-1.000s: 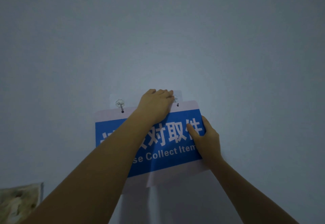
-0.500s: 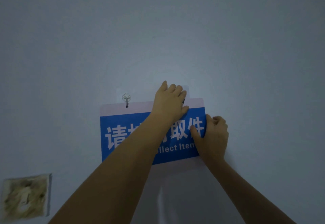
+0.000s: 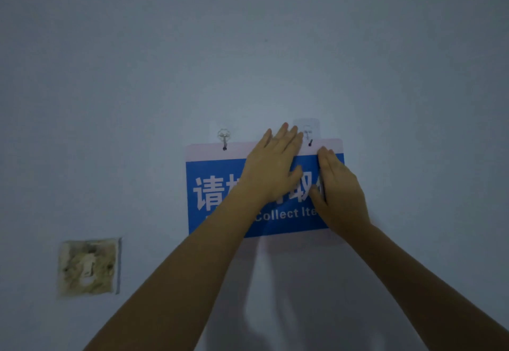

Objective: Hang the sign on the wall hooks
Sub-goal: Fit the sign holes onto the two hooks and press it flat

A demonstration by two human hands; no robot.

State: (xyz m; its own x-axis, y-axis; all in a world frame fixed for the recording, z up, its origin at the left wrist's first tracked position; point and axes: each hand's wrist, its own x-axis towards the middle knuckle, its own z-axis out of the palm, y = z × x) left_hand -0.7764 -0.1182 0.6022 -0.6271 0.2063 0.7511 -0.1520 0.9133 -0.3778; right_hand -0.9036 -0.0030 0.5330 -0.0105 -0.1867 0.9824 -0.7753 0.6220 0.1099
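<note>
- The wall [image 3: 137,75] fills the view, a plain, dimly lit grey-blue.
- The sign [image 3: 214,182] lies flat against the wall at centre frame: a blue panel with white Chinese characters and the partly covered words "Collect Ite", inside a pale border. It sits roughly level, its top border just under both hooks.
- The left hand [image 3: 271,170] is open, palm flat on the upper middle of the sign, fingers spread and pointing up; the fingertips pass over the top border onto the wall, close to the right hook.
- The right hand [image 3: 340,193] is open too, pressed flat on the sign's right part, fingers pointing up toward the top border, thumb lying on the blue panel.
- A stained, square patch [image 3: 87,266] sits on the wall low at the left, well apart from the sign.
- The left hook [image 3: 223,137] is a clear adhesive one; its prong shows in the hole in the top border.
- The right hook [image 3: 308,133] is likewise clear, with its prong at the right hole.
</note>
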